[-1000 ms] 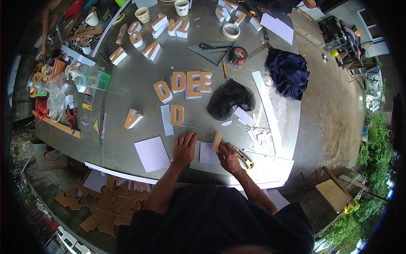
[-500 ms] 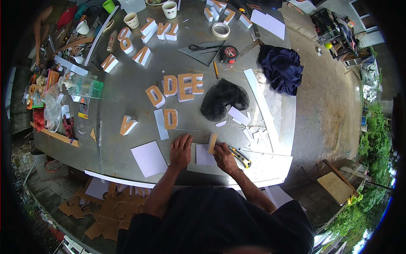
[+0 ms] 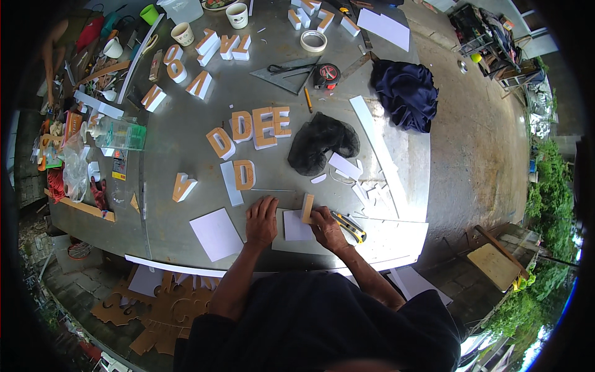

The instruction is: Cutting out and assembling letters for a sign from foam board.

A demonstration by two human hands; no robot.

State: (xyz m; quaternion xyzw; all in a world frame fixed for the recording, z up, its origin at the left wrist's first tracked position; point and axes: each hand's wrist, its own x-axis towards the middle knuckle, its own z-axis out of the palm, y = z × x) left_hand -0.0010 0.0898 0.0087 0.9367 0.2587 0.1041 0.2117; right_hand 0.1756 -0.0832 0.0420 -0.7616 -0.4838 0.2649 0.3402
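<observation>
My right hand (image 3: pixel 330 229) pinches a narrow brown-faced block (image 3: pixel 307 209) between thumb and fingers, at the edge of a small white sheet (image 3: pixel 297 226). This sheet lies on a larger white board (image 3: pixel 390 239) at the table's near edge. Right beside that hand rests a yellow and black utility knife (image 3: pixel 350 228). My left hand (image 3: pixel 261 223) lies on the metal table to the left of the board, fingers stretched out, holding nothing. Left of it is a square white sheet (image 3: pixel 216 234). Just beyond is a brown-faced block letter (image 3: pixel 245 175) next to a pale strip (image 3: pixel 233 183).
Several more block letters (image 3: pixel 271 127) stand farther off. Black mesh fabric (image 3: pixel 319 144), white offcuts (image 3: pixel 372 195), a long white strip (image 3: pixel 378 155), a tape measure (image 3: pixel 326 75), a tape roll (image 3: pixel 313 41) and dark blue cloth (image 3: pixel 406 96) lie around. Cups (image 3: pixel 237 16) are at the far side.
The whole view has shifted slightly, so the table items appear a little farther left. My hands and the pinched block keep nearly the same place on the table.
</observation>
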